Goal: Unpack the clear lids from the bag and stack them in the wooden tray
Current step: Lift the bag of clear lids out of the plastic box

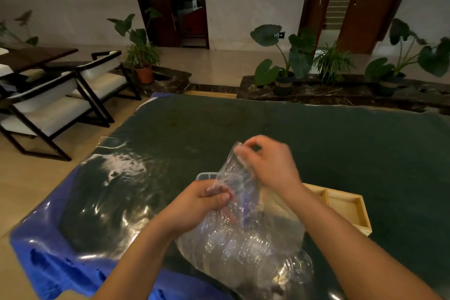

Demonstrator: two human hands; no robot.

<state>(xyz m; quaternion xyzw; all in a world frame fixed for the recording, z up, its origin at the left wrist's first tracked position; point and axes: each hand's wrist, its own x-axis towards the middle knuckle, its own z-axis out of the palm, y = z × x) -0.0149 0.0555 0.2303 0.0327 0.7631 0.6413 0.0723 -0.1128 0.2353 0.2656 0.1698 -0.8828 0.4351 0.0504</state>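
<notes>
A crinkled clear plastic bag (243,246) full of clear lids lies on the dark table near the front edge. My left hand (202,202) pinches the bag's neck low on its left side. My right hand (270,163) grips the bag's upper end, raised above the table. The lids inside show only as stacked ridges through the plastic. A wooden tray (345,204) with a divider sits just right of the bag, partly hidden behind my right forearm.
A small clear container edge (207,175) peeks out behind the bag. The table (267,124) has a dark green top over a blue cover. Chairs (60,105) stand to the left, potted plants (292,61) beyond the far edge.
</notes>
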